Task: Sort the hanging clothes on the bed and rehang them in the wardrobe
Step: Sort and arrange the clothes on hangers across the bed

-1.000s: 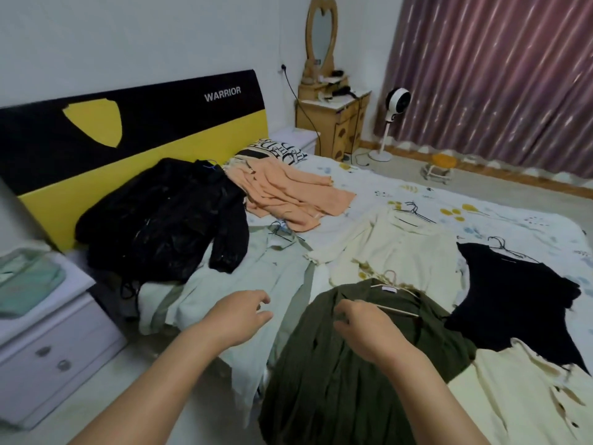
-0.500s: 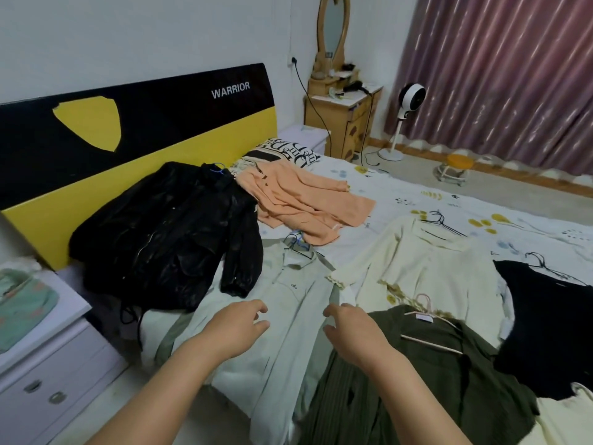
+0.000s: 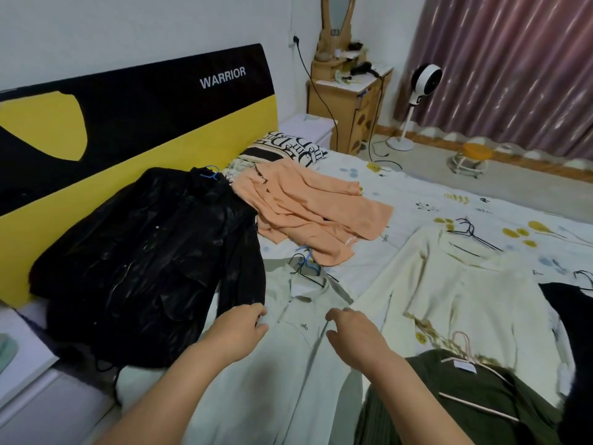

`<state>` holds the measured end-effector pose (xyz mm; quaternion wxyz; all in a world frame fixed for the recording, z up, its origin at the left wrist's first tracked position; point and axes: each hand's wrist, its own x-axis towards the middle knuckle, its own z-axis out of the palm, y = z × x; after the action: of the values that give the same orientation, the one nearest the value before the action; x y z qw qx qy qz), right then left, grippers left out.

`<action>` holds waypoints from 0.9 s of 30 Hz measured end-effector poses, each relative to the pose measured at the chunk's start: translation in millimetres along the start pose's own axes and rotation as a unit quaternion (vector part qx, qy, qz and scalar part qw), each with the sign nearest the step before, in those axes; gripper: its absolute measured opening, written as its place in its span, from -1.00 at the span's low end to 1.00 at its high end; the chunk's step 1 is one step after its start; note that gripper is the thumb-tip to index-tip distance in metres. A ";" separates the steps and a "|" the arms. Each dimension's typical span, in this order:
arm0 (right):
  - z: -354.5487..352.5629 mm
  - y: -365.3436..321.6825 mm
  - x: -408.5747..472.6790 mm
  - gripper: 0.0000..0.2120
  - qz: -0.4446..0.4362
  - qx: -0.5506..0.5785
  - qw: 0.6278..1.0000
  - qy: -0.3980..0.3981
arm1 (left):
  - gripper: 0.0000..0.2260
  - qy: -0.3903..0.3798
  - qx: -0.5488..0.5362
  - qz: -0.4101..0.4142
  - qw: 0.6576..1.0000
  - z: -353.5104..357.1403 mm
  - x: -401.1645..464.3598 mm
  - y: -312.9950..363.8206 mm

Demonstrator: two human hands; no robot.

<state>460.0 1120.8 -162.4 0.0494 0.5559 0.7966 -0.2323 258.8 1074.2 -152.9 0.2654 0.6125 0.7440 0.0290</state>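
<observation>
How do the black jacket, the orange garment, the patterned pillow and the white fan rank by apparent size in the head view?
1. black jacket
2. orange garment
3. patterned pillow, partly covered
4. white fan, farthest away

White fan [image 3: 426, 83] nr curtain [image 3: 513, 59]; hairdryer [image 3: 364, 69] on wooden dresser [image 3: 349, 104].

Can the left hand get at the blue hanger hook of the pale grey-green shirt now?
Probably yes: the left hand rests on the pale grey-green shirt, and nothing covers its blue hanger hook further up.
</observation>
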 end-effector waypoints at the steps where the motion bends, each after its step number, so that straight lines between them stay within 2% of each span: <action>1: 1.0 -0.5 12.1 -0.63 0.006 -0.004 1.000 -0.002 | -0.66 -0.004 0.000 0.004 1.000 -1.0 13.0 -4.0; 8: 30.4 -3.8 100.4 -0.59 0.092 -0.008 0.995 -0.023 | -0.66 -0.060 0.017 0.036 0.997 -2.9 121.8 -43.7; 14: 71.5 1.0 182.7 -0.48 0.171 0.023 0.984 -0.039 | -0.64 -0.101 0.047 0.071 0.991 5.0 215.3 -80.2; 19: 105.2 11.8 242.7 -0.41 0.210 0.039 0.976 -0.042 | -0.61 -0.115 0.077 0.090 0.986 33.5 281.2 -99.5; 27: 149.6 49.0 319.8 -0.39 0.270 0.030 0.962 -0.009 | -0.45 -0.155 0.081 0.098 0.980 94.5 353.9 -106.7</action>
<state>357.1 1346.6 -418.3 0.1011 0.7491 0.6095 -0.2392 165.4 1349.1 -400.3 0.3231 0.6989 0.6301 -0.1003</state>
